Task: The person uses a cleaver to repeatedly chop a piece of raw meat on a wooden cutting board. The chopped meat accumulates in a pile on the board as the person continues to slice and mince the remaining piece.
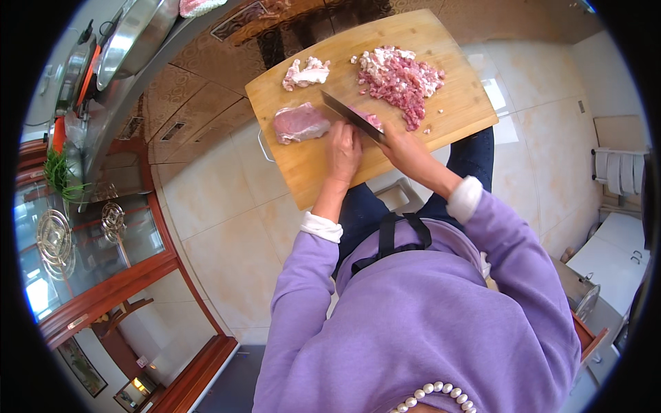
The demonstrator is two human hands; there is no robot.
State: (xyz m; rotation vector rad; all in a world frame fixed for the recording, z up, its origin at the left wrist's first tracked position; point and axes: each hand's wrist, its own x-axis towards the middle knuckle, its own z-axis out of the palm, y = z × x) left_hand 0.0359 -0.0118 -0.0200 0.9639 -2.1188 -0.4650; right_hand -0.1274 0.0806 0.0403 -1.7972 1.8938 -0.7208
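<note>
A wooden cutting board (310, 173) lies in front of me, above my knees. My right hand (400, 144) grips the handle of a kitchen knife (351, 114), whose blade points to the upper left. Beside the blade, my left hand (345, 147) rests on the board with bent fingers; whether it pinches any meat is hidden. A small piece of raw meat (369, 117) lies partly behind the knife. Left of my left hand is a larger raw meat slab (300, 123). White fatty trimmings (307, 74) lie farther up, and a pile of diced meat and fat (400, 82) is at the upper right.
Brown cabinets (191, 108) stand beyond the board and to the left. A steel pan (129, 44) and green stalks (59, 173) are on the left counter. Below the board is part of a stool (400, 196). A white cabinet (612, 248) stands at the right.
</note>
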